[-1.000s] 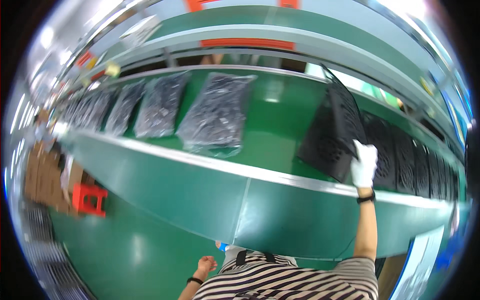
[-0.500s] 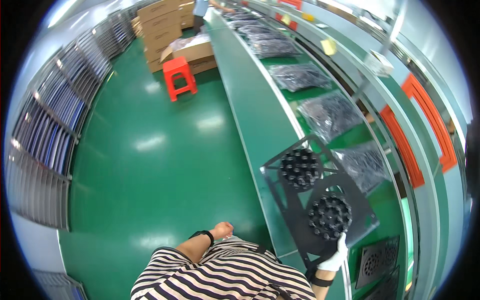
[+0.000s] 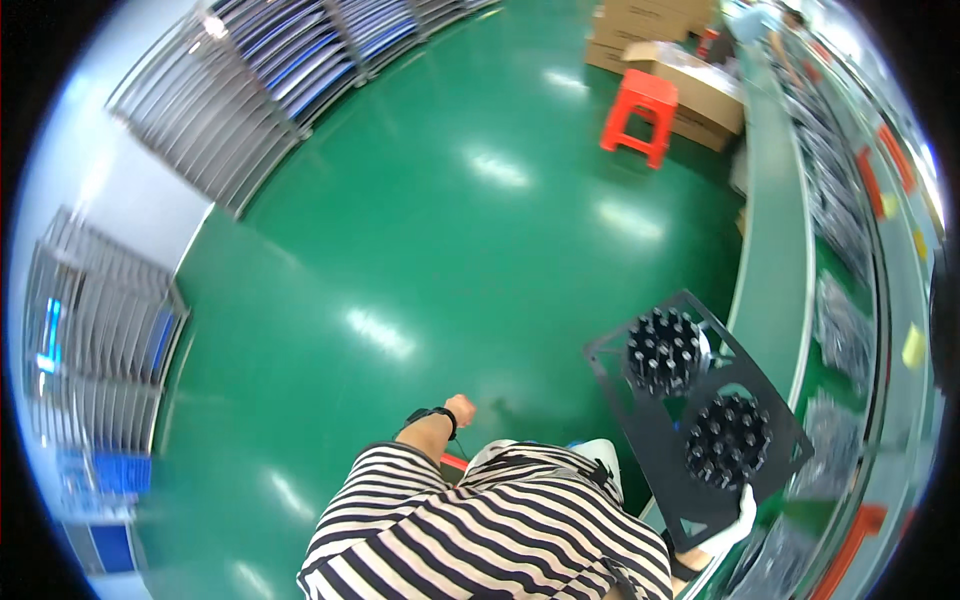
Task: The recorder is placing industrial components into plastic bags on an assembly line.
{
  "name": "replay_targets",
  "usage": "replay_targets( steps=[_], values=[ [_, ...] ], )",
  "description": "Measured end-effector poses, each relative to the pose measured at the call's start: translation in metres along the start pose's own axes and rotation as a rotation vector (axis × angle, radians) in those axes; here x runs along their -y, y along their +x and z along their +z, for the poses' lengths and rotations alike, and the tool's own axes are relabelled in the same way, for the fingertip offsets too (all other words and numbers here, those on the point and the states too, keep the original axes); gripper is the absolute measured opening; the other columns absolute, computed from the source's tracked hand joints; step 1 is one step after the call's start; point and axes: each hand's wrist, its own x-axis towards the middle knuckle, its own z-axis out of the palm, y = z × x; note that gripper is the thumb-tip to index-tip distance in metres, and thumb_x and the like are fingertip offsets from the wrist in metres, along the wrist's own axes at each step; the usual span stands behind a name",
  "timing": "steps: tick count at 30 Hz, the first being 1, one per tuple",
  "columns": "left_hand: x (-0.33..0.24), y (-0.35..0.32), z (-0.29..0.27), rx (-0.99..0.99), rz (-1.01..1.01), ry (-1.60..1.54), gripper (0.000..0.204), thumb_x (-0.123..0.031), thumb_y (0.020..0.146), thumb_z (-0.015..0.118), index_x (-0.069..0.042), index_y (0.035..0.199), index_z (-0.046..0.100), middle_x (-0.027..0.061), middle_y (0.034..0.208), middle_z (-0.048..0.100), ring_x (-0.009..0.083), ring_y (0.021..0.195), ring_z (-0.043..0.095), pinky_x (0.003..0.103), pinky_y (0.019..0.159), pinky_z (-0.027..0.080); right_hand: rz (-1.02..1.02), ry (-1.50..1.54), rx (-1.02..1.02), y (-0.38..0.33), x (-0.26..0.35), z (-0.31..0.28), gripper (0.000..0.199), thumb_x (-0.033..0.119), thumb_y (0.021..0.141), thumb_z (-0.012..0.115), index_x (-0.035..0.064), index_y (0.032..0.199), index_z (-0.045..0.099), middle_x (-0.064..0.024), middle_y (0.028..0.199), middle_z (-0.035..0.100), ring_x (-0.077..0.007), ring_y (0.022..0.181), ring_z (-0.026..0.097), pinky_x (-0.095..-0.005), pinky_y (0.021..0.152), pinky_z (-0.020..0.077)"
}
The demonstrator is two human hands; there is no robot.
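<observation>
My right hand (image 3: 737, 522), in a white glove, grips the near corner of a flat black panel (image 3: 655, 450). The panel has cut-outs and carries two round clusters of upright black pegs, a far cluster (image 3: 664, 350) and a near cluster (image 3: 728, 441). It is held out to my right, partly over the floor and partly over the bench edge. Bare and curled closed, my left hand (image 3: 460, 410) hangs before my body with a black band at its wrist. Nothing sticks out of it.
A long green bench (image 3: 775, 240) runs along the right, with plastic-wrapped dark packs (image 3: 840, 325) beside it. Ahead stand a red stool (image 3: 642, 105) and an opened cardboard box (image 3: 695, 95). Slatted racks (image 3: 205, 105) line the left. Another person (image 3: 760, 25) is at the far bench.
My view has swung to the left, so bench and stool sit farther right. The panel stays in my right hand and now lies partly over the floor.
</observation>
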Motion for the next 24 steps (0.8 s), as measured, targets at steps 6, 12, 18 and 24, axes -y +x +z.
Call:
replay_targets(
  steps=[6,12,18,24],
  values=[
    [0.062,-0.024,-0.016,0.110,0.132,0.583,0.007,-0.009,0.068,0.062,-0.006,0.065,0.067,0.0107,0.065,0.066,0.0225,0.064,0.067,0.033,0.061,0.055,0.263,0.409,0.086,0.014,0.014,0.000,0.040,0.028,0.078,0.060,-0.0047,0.101,0.064,-0.0180,0.107,0.060,-0.0300,0.093,0.056,-0.0405,0.086,0.0429],
    [0.100,-0.040,0.045,-0.115,0.128,0.235,0.028,-0.029,0.073,0.061,-0.003,0.078,0.069,0.0227,0.086,0.066,0.0379,0.085,0.065,0.043,0.074,0.052,0.044,0.244,0.132,0.006,0.044,0.023,0.039,0.028,0.076,0.061,-0.0049,0.098,0.065,-0.0185,0.104,0.061,-0.0301,0.089,0.058,-0.0404,0.083,0.0448],
    [0.042,-0.047,-0.016,-0.181,0.181,-0.116,0.028,-0.030,0.080,0.052,-0.008,0.082,0.069,0.0150,0.081,0.068,0.0275,0.071,0.066,0.039,0.067,0.054,0.112,0.379,0.524,-0.016,0.061,0.096,0.018,0.016,0.072,0.063,-0.0006,0.078,0.064,-0.0115,0.080,0.062,-0.0233,0.075,0.059,-0.0343,0.071,0.0485],
    [0.011,-0.061,-0.056,-0.355,0.298,-0.363,0.023,-0.027,0.082,0.054,-0.010,0.091,0.068,0.0097,0.078,0.068,0.0221,0.066,0.066,0.036,0.059,0.054,0.397,0.444,0.591,-0.077,0.049,0.156,0.006,0.012,0.073,0.060,0.0058,0.072,0.059,-0.0059,0.072,0.059,-0.0210,0.072,0.057,-0.0339,0.069,0.0471]
  ],
)
